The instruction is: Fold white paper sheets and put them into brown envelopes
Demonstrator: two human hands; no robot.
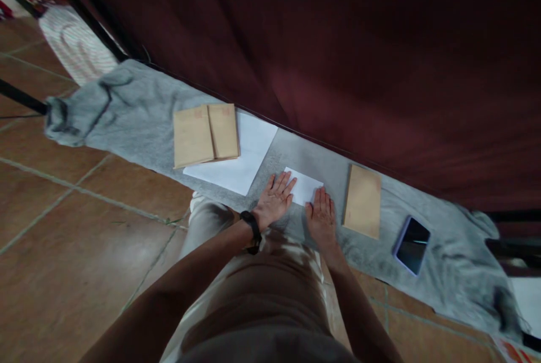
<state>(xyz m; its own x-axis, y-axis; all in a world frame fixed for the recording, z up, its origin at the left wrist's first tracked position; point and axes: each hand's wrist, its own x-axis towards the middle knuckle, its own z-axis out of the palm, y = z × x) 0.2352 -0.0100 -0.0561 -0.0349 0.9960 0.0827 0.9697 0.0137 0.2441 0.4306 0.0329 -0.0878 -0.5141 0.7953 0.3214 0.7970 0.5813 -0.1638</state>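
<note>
A small white piece of paper point(305, 187), which looks folded, lies on the grey cloth in front of me. My left hand point(274, 198) rests flat at its left end, fingers stretched over the edge. At the right end, my right hand point(321, 215) lies flat too, its fingertips on the paper's corner. Left of my hands are larger white sheets point(257, 143), partly covered by brown envelopes point(193, 136). Another brown envelope point(362, 200) lies just right of my right hand.
A phone point(413, 244) lies farther right on the narrow cloth-covered surface point(139, 112). Dark red curtain fabric point(338, 58) hangs along its far edge. Tiled floor point(84, 239) shows at the left, and a striped cloth point(78, 41) hangs at upper left.
</note>
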